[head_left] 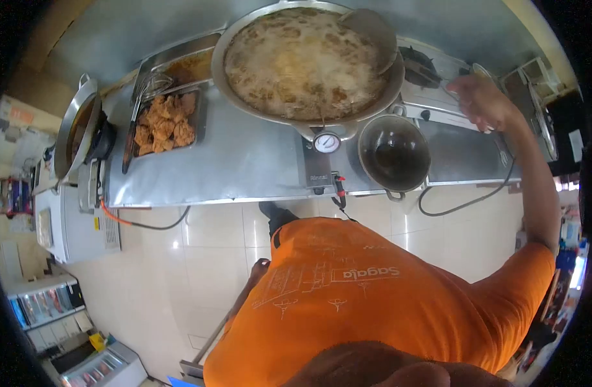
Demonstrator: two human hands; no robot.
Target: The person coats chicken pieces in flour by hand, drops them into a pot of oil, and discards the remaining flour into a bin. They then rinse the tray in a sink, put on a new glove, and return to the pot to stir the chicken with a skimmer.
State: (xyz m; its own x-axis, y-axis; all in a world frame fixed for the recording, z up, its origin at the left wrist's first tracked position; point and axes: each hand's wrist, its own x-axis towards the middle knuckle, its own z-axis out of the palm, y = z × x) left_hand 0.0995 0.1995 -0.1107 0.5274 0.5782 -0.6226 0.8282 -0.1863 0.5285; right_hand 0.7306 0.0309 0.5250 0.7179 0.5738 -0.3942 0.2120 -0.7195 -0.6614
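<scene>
My right hand (482, 102) is stretched out over the right end of the counter, its fingers closed around the handle of a wide, round skimmer (372, 35). The skimmer's head lies over the right side of a big wok (220, 68), partly in foaming, bubbling oil (296, 61). Pieces of frying food show dimly through the foam. Down at my side hangs my left hand (261, 265), fingers curled, with nothing visible in it. A round dial thermometer (327, 142) sits at the wok's front edge.
Left of the wok, a dark tray holds fried chicken (164, 126), with tongs (129, 142) and a wire whisk (154, 85) beside it. A small dark wok (394, 153) stands at front right. Another pan (77, 129) is far left. A gas torch (340, 187) hangs at the counter edge.
</scene>
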